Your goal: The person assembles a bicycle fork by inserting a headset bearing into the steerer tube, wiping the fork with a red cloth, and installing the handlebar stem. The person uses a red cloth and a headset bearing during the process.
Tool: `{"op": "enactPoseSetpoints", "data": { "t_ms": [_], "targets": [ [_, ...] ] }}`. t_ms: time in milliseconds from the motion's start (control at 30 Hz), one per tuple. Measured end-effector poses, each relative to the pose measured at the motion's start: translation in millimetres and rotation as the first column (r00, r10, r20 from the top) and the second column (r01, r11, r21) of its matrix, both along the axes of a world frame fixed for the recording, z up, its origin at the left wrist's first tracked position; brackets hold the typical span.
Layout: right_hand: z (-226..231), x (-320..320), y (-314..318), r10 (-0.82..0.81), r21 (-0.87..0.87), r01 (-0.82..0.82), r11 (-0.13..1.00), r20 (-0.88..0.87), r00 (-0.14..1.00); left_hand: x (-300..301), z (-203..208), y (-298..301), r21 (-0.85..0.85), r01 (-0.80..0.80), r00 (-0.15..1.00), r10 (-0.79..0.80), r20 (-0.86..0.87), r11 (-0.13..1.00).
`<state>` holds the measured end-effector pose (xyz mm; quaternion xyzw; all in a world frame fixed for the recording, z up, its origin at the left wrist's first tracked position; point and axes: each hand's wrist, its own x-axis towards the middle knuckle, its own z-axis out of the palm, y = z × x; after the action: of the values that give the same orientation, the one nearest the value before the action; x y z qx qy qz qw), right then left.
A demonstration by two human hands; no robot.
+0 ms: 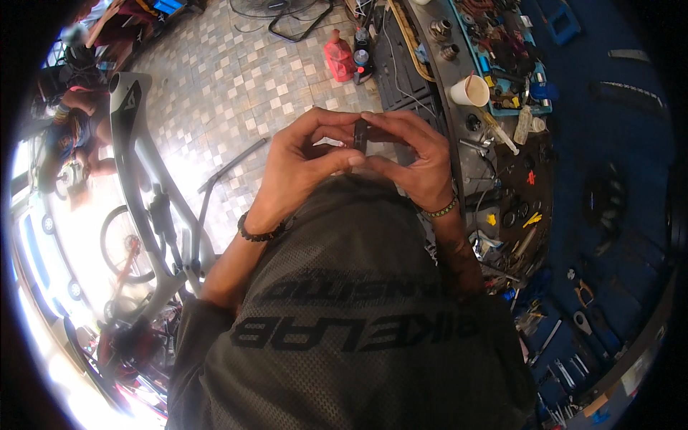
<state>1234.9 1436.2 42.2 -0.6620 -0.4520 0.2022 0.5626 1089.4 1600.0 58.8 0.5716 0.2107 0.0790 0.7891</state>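
Dark part (360,135): small, cylindrical, held up in front of the chest, above a grey shirt (344,308). Left hand (304,154): fingers curled, thumb and fingertips pinching the part's left side. Right hand (412,161): fingers curled, pinching the right side; both hands meet at the part. Beaded bracelets on both wrists. Workbench (459,115) to the right: paper cup (469,91), blue tray (502,64) of small parts, loose tools. Left: bike frame (140,179) over a tiled floor (229,86); red bottle (339,54) on the floor.

Daylight glare blows out the left; right side dim, edges warped.
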Motion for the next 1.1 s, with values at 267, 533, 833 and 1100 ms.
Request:
{"op": "enactPoseSetpoints", "data": {
  "t_ms": [267,533,833,1100],
  "targets": [
    [15.3,-2.0,3.7,-0.005,0.024,0.004,1.000,0.047,0.999,-4.4,-5.3,7.3,-0.143,0.031,0.997,-0.021,0.068,0.989],
    [22.9,-7.7,7.1,-0.031,0.053,0.028,0.998,0.060,0.998,-11.5,-6.4,9.1,-0.266,0.027,0.989,0.013,0.145,0.964],
    [21.8,-9.4,8.3,-0.010,0.074,0.006,0.997,0.043,0.999,-14.1,-3.5,11.9,-0.244,0.037,0.989,-0.002,0.145,0.969],
    [19.5,-11.5,9.5,0.029,0.130,-0.026,0.991,-0.019,0.999,-15.3,-1.1,12.7,-0.197,0.048,0.989,-0.019,0.146,0.979]
  ]
}}
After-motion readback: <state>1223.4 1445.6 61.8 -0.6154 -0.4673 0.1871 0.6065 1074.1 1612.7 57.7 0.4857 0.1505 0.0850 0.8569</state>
